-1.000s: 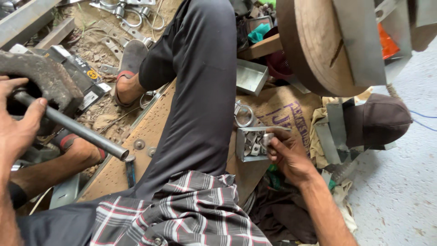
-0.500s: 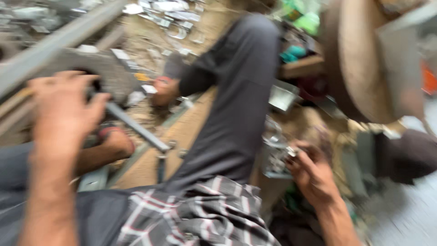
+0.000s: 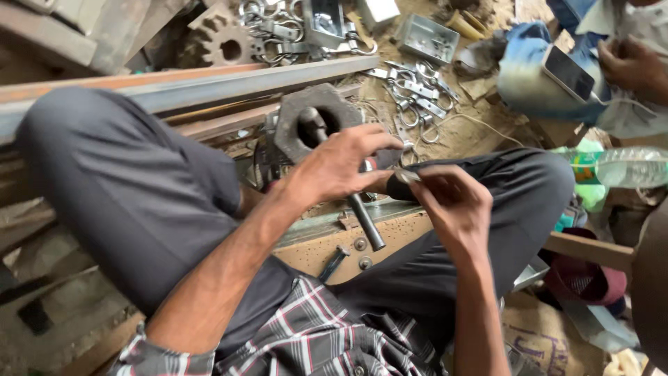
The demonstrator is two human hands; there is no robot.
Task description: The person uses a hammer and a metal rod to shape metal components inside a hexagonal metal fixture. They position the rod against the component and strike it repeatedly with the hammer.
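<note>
Left hand [image 3: 341, 167] and right hand [image 3: 449, 205] meeting above lap, fingertips pinched together on small metal piece [image 3: 406, 175]. Piece just in front of steel rod [image 3: 362, 209] running through hexagonal die [image 3: 313, 125]. Loose metal rings [image 3: 417, 104] on ground beyond.

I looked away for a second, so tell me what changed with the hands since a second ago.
The right hand left the small metal tray by the knee and came up to the middle, now pinching a small metal piece. The left hand came across to meet it, fingers on that piece. The steel rod still sticks through the heavy hexagonal block.
</note>
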